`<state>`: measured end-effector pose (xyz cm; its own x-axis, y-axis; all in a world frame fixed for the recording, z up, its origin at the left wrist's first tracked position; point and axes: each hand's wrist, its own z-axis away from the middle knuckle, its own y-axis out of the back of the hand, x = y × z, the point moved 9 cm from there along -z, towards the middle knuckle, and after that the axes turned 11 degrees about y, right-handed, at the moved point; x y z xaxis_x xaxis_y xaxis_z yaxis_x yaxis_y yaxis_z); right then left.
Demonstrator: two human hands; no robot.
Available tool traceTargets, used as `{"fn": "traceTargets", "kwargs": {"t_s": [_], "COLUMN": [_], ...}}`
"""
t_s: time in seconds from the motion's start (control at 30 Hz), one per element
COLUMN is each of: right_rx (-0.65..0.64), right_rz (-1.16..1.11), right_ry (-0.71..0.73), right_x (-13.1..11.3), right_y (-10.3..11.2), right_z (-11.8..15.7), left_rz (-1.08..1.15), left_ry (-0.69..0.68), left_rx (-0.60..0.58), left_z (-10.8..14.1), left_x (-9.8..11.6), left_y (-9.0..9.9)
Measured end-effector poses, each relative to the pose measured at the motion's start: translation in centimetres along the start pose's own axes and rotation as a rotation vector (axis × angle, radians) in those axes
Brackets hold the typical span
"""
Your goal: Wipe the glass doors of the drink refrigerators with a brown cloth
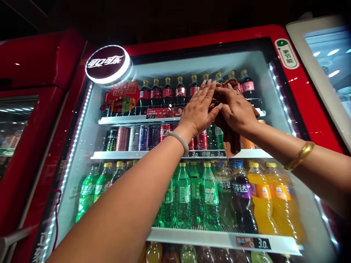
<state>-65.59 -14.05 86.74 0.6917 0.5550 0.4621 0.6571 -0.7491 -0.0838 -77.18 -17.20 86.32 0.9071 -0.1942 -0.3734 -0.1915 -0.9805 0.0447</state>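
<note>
Brown cloth [231,140] lies bunched against the glass door [170,65] of the red beverage cooler [208,39], in front of the cola bottles [180,88], with its lower end hanging across the row of cans [122,138]. The right hand [237,107] grasps the gathered upper portion, fingers partly bent over the folds. The left hand [197,109] is released, palm toward the door, fingers extended beside and partly over the cloth edge; contact of each fingertip cannot be confirmed.

Handling: the material appears light, soft and limp, and is not fragile. It should conform to a flat palm but hold no shape unsupported. Smooth glass offers it little grip, so loose folds may slip. The suitable hold is the thick, gathered upper portion, under spread fingers; the hanging end gives poor control.
</note>
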Motion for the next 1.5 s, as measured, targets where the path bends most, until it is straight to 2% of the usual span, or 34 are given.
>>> {"fn": "traceTargets", "kwargs": {"t_s": [0.07,0.13,0.27,0.33,0.4,0.5,0.57,0.7,0.77,0.83,0.9,0.97,1.1,1.17,1.3,1.37,1.43,1.5], "right_rx": [0.057,0.096,0.035,0.019,0.082,0.189,0.162,-0.033,-0.072,-0.073,-0.054,-0.008,0.031,0.023,0.033,0.056,0.08,0.099], "right_rz": [-0.116,-0.234,-0.586,-0.689,-0.647,-0.393,-0.278,-0.126,-0.053,-0.031,-0.036,-0.051,-0.079,-0.089,-0.142,-0.165,-0.155,-0.127], "right_ry": [-0.085,-0.112,-0.1,-0.148,-0.23,-0.287,-0.241,-0.109,-0.076,-0.03,0.013,0.023,-0.009,-0.034,-0.009,0.013,0.014,0.012], "right_x": [1.3,2.1,2.0,2.9,5.0,7.2,6.1,0.7,-1.3,-2.3,-2.4,-2.2,-2.1,-2.2,-2.4,-2.4,-2.3,-2.1], "right_y": [0.3,0.3,-0.9,-0.8,0.0,1.2,0.4,-2.9,-3.7,-4.0,-4.0,-3.9,-3.8,-3.8,-3.7,-3.7,-3.7,-3.8], "right_z": [-0.1,-0.8,-2.9,-3.5,-3.7,-3.6,-3.8,-4.1,-3.8,-3.5,-3.1,-2.9,-2.9,-2.9,-2.7,-2.5,-2.4,-2.4], "left_rz": [-0.035,-0.036,0.009,-0.012,-0.074,-0.181,-0.227,-0.26,-0.25,-0.238,-0.232,-0.234,-0.258,-0.282,-0.315,-0.337,-0.352,-0.358], "left_ry": [-0.035,-0.031,0.136,0.208,0.193,0.085,0.079,0.215,0.267,0.263,0.241,0.24,0.379,0.449,0.303,0.241,0.219,0.278], "left_rx": [-0.037,-0.052,-0.019,-0.021,-0.036,-0.076,-0.093,-0.045,0.003,0.066,0.111,0.099,0.103,0.098,0.024,-0.001,-0.019,-0.016], "left_z": [0.0,-0.4,-1.8,-1.8,-1.5,-1.1,-1.5,-2.3,-1.6,-0.2,1.0,1.2,-1.3,-2.0,-0.2,0.8,0.5,-1.0], "left_x": [1.1,2.2,3.5,3.4,3.3,2.3,0.5,-3.4,-3.8,-2.8,-2.0,-2.3,-6.4,-7.5,-4.0,-3.2,-4.4,-7.4], "left_y": [0.3,0.5,-0.3,-1.1,-1.4,-0.7,0.6,3.1,3.3,2.9,2.3,1.8,2.6,2.7,1.2,1.0,1.6,2.8]}}
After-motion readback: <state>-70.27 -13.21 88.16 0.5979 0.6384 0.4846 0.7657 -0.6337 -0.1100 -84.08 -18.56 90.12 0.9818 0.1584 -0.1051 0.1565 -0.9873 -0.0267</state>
